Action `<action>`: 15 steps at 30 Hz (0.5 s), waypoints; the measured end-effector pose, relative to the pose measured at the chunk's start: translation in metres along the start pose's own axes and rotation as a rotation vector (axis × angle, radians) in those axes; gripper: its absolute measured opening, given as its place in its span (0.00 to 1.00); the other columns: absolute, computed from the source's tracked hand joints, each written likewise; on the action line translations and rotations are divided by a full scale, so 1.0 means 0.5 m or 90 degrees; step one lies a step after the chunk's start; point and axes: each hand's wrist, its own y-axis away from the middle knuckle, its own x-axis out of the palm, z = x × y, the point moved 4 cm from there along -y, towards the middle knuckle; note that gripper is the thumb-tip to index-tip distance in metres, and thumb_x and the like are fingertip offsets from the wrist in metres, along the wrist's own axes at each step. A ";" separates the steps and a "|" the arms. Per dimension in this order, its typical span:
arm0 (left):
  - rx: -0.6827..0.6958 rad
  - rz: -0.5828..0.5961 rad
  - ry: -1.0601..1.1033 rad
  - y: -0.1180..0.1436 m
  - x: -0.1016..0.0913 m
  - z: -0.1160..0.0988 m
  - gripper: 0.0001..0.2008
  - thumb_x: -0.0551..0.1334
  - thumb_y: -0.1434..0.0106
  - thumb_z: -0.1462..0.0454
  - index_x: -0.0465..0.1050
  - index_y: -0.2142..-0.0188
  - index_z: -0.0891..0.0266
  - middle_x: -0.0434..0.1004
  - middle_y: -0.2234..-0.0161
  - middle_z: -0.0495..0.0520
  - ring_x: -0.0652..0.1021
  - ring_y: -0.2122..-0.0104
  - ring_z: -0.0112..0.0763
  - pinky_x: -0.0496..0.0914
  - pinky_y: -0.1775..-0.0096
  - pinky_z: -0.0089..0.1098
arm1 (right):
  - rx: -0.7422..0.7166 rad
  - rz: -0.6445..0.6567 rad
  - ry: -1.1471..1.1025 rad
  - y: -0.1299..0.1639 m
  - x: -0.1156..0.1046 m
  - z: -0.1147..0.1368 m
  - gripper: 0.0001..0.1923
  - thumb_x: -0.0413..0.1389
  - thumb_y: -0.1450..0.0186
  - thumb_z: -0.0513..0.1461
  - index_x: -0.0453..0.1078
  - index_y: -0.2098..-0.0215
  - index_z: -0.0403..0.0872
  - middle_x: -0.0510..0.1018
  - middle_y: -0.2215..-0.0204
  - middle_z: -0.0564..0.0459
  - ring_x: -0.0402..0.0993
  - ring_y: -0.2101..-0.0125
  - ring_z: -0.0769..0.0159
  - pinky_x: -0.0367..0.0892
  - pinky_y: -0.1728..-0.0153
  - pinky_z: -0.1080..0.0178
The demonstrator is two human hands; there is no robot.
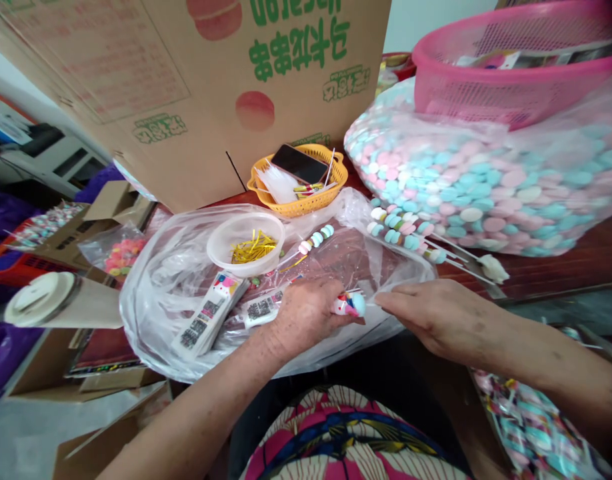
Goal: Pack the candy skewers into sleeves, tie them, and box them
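Note:
My left hand is closed around a printed plastic wrapper with a candy skewer in it; one pale blue candy shows at the end. Just to the right, my right hand has its fingers pressed together, thumb and fingertips pointing at that candy. What they pinch is too small to make out. Behind my left hand, an unwrapped candy skewer lies on the clear plastic sheet. A stack of printed wrappers rests to the left, near a white bowl of gold twist ties.
A yellow basket holds a phone and white sticks. Several candy skewers lie by a big bag of pastel candies, with a pink basket on top. A cardboard box stands behind; a lidded cup is at left.

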 end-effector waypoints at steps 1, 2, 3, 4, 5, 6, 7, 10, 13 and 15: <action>-0.009 0.020 0.030 -0.003 0.002 -0.001 0.19 0.66 0.45 0.46 0.73 0.67 0.60 0.80 0.69 0.49 0.78 0.69 0.33 0.64 0.70 0.30 | -0.003 0.016 0.008 0.001 -0.001 -0.003 0.15 0.46 0.42 0.27 0.72 0.66 0.45 0.77 0.75 0.53 0.70 0.76 0.69 0.55 0.76 0.67; -0.011 0.036 0.051 -0.004 0.003 -0.002 0.19 0.67 0.46 0.46 0.73 0.68 0.59 0.79 0.70 0.48 0.78 0.70 0.32 0.63 0.71 0.29 | -0.004 0.035 0.018 0.003 -0.001 -0.006 0.15 0.46 0.43 0.27 0.71 0.67 0.45 0.76 0.75 0.53 0.70 0.77 0.68 0.54 0.76 0.66; -0.009 0.041 0.058 -0.003 0.003 -0.001 0.19 0.67 0.46 0.46 0.73 0.69 0.59 0.79 0.71 0.47 0.77 0.71 0.31 0.62 0.72 0.29 | -0.004 0.051 0.025 0.007 -0.001 -0.008 0.15 0.46 0.43 0.26 0.71 0.67 0.45 0.76 0.76 0.53 0.69 0.78 0.68 0.53 0.76 0.66; -0.003 0.027 0.050 -0.001 0.002 0.000 0.19 0.66 0.46 0.46 0.72 0.70 0.59 0.78 0.72 0.47 0.77 0.72 0.31 0.62 0.73 0.29 | 0.000 0.064 0.025 0.011 -0.001 -0.010 0.15 0.46 0.43 0.26 0.71 0.68 0.45 0.75 0.77 0.53 0.68 0.78 0.68 0.52 0.77 0.65; 0.006 -0.006 0.028 0.003 -0.002 0.001 0.19 0.65 0.44 0.46 0.72 0.71 0.60 0.78 0.73 0.48 0.76 0.73 0.31 0.61 0.73 0.30 | 0.005 0.075 0.017 0.016 -0.001 -0.011 0.15 0.45 0.43 0.26 0.71 0.69 0.45 0.75 0.78 0.54 0.68 0.79 0.68 0.52 0.77 0.65; 0.013 -0.053 -0.009 0.007 -0.007 0.004 0.20 0.64 0.43 0.45 0.72 0.72 0.60 0.78 0.73 0.49 0.76 0.73 0.32 0.61 0.73 0.31 | 0.012 0.084 0.002 0.020 -0.001 -0.011 0.14 0.45 0.43 0.27 0.70 0.70 0.45 0.74 0.79 0.54 0.69 0.79 0.68 0.52 0.76 0.65; 0.020 -0.103 -0.055 0.012 -0.013 0.007 0.21 0.62 0.42 0.45 0.72 0.73 0.61 0.78 0.74 0.51 0.76 0.73 0.33 0.61 0.72 0.32 | 0.024 0.091 -0.021 0.023 -0.001 -0.010 0.14 0.45 0.42 0.27 0.70 0.70 0.46 0.75 0.78 0.54 0.70 0.78 0.67 0.53 0.76 0.65; 0.038 -0.201 -0.157 0.024 -0.021 0.013 0.24 0.60 0.42 0.43 0.72 0.76 0.62 0.76 0.76 0.55 0.76 0.73 0.37 0.61 0.71 0.35 | 0.052 0.108 -0.096 0.023 0.004 -0.005 0.14 0.45 0.40 0.28 0.70 0.68 0.46 0.78 0.74 0.53 0.73 0.74 0.66 0.57 0.73 0.65; 0.023 -0.150 -0.130 0.022 -0.008 0.017 0.26 0.61 0.45 0.40 0.72 0.76 0.61 0.75 0.78 0.53 0.76 0.75 0.36 0.61 0.73 0.33 | 0.038 0.091 -0.107 0.011 0.007 0.000 0.14 0.46 0.39 0.28 0.72 0.64 0.45 0.80 0.71 0.52 0.75 0.72 0.66 0.59 0.72 0.66; -0.008 -0.065 -0.067 0.013 0.003 0.017 0.26 0.62 0.48 0.39 0.73 0.74 0.61 0.76 0.77 0.52 0.76 0.74 0.35 0.61 0.73 0.31 | 0.020 0.076 -0.079 0.001 0.008 0.001 0.15 0.46 0.40 0.28 0.72 0.64 0.45 0.80 0.70 0.51 0.75 0.71 0.65 0.60 0.71 0.66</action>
